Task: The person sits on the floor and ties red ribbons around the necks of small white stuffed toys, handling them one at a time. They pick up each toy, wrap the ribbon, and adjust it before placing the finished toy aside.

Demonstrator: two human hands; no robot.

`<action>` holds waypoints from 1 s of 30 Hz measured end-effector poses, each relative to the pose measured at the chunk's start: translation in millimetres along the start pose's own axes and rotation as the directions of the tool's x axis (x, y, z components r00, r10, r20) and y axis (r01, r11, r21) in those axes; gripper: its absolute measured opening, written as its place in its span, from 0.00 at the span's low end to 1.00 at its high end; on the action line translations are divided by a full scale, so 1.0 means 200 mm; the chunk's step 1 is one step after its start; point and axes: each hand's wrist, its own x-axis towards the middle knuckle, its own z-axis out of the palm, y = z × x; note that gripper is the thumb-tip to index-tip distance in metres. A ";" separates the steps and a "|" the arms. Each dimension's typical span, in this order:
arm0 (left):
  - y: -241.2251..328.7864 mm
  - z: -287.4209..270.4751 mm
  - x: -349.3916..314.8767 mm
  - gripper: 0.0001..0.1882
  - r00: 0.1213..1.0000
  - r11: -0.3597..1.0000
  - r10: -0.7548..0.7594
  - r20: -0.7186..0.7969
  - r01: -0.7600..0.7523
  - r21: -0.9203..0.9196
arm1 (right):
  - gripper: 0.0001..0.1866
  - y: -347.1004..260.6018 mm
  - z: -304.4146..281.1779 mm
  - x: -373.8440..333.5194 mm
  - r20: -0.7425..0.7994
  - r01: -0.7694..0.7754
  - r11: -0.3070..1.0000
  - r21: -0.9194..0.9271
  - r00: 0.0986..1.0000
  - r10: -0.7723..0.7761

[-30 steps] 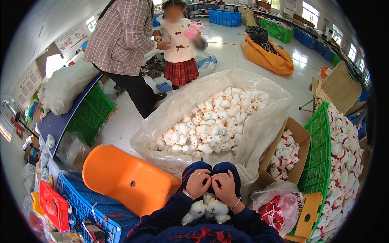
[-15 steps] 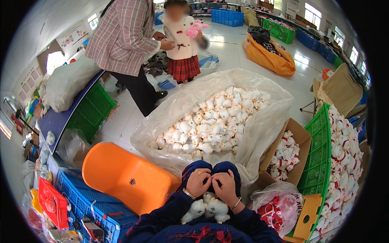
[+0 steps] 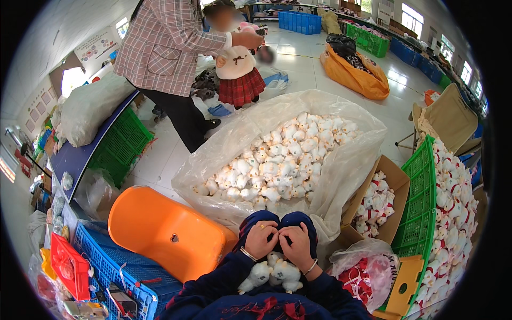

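Note:
My left hand rests on my left knee, its fingers curled and pointing inward. Beside it on the other knee lies my right hand, also curled, close to the left but apart from it. Neither hand shows anything in its fingers. In my lap, just below the hands, are a few small white plush toys. A big clear plastic bag spreads open on the floor past my knees. It holds a heap of similar white plush toys with orange bits.
An orange plastic chair and a blue crate stand left. To the right are a cardboard box of plush toys, a green crate and a bag of red pieces. An adult and a child stand beyond.
My hands and the toys in my lap stay put. The adult beyond the bag has stretched an arm rightward, across in front of the child, who has shifted slightly.

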 end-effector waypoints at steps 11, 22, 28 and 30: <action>0.01 0.00 0.01 0.05 1.000 1.000 -0.007 0.003 0.007 -0.003 | 0.02 0.00 -0.01 0.00 -0.004 -0.007 1.000 0.003 1.000 0.007; 0.01 0.00 0.00 0.05 0.999 0.999 -0.032 0.024 0.033 -0.012 | 0.02 0.00 -0.01 0.00 -0.013 -0.007 1.000 0.010 1.000 0.007; 0.00 0.00 0.00 0.05 1.000 1.000 -0.023 0.020 0.023 -0.001 | 0.02 0.00 -0.01 0.00 -0.006 -0.011 1.000 0.011 1.000 0.011; 0.01 0.00 0.00 0.05 0.999 1.000 -0.027 0.017 0.027 0.004 | 0.02 0.00 -0.01 0.00 -0.008 -0.010 1.000 0.012 1.000 0.010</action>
